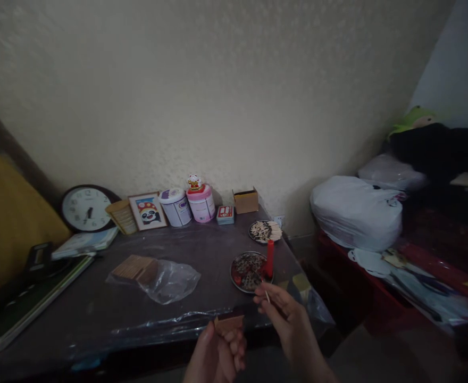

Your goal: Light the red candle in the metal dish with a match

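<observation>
Near the table's front edge, my left hand [220, 354] is closed around a small brown matchbox [229, 322]. To its right, my right hand [284, 314] pinches a thin pale matchstick [267, 296] between thumb and fingers; no flame shows on it. Just beyond my right hand lies a round metal plate [234, 284] with dark and reddish residue in it. A red candle [270, 258] stands upright at the plate's right side, with no flame visible. Behind it, a second round dish [264, 232] holds many matchsticks.
Brown boxes in a pack [135, 267] lie with clear plastic [172, 282] at the left of the table. Along the wall stand a clock [85, 208], a panda picture [148, 211], two tins [175, 207] and an open cardboard box [245, 201]. White bags [356, 213] sit at right.
</observation>
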